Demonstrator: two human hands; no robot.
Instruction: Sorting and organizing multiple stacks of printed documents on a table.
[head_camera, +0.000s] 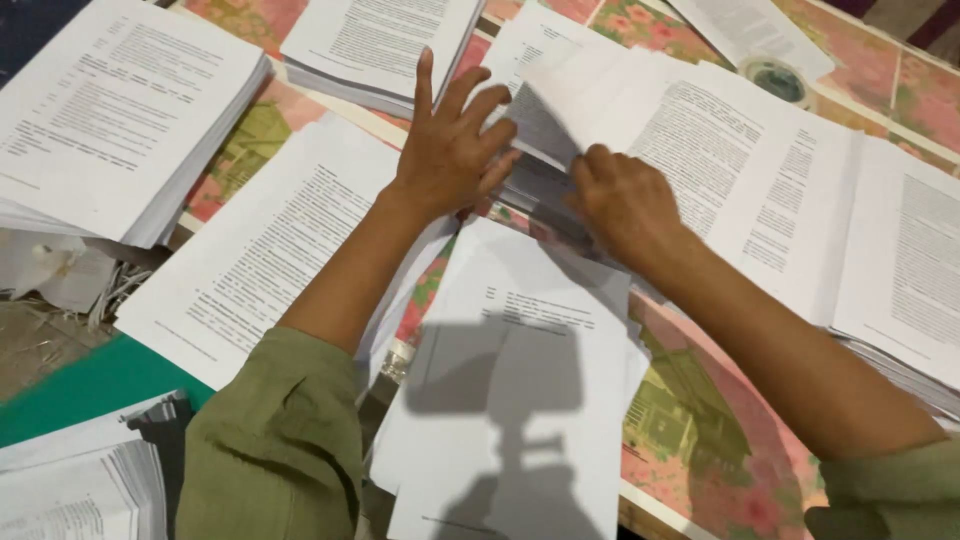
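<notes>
Our left hand (452, 150) lies spread, fingers fanned on the printed paper stack (545, 185) beneath it. Our right hand (622, 200), just beside it, pinches a lifted sheet (545, 125) at its corner. Several other paper piles (110, 110) lie around both hands, and sheets (510, 400) rest nearer us; we judge the sorting is midway, with many pages left.

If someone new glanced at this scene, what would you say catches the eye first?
The two hands meeting at the centre: the left hand spread flat on a stack of printed sheets, the right hand pinching up a sheet's edge. Around them, paper stacks cover a pink flowered table covering, with a thick pile at top left. A dark shadow falls on the nearest sheets.
</notes>
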